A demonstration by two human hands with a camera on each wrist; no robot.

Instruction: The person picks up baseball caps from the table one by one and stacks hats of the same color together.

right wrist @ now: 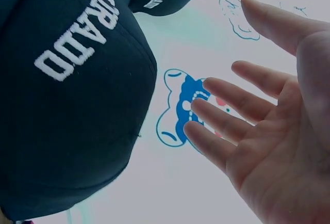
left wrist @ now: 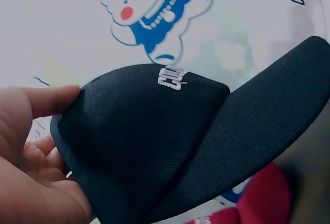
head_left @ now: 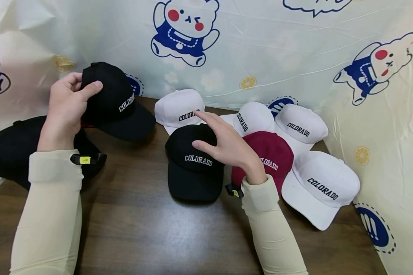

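My left hand (head_left: 64, 107) holds a black baseball cap (head_left: 107, 100) by its back edge, thumb on the outside, with its brim pointing right and down. In the left wrist view the same cap (left wrist: 129, 126) fills the middle, its white lettering partly showing. Over the middle of the table my right hand (head_left: 232, 143) is spread, fingers straight and palm bare. Below it a second black cap (head_left: 194, 185) lettered COLORADO sits brim toward me. The right wrist view shows that hand (right wrist: 273, 146) apart from the black cap (right wrist: 77, 110) beside it.
Dark black headwear (head_left: 12, 147) lies at the left under my forearm. A maroon cap (head_left: 270, 149) sits right of the middle black one. White caps stand behind and to the right, including one (head_left: 321, 183) near the right edge. A printed sheet (head_left: 254, 49) hangs behind.
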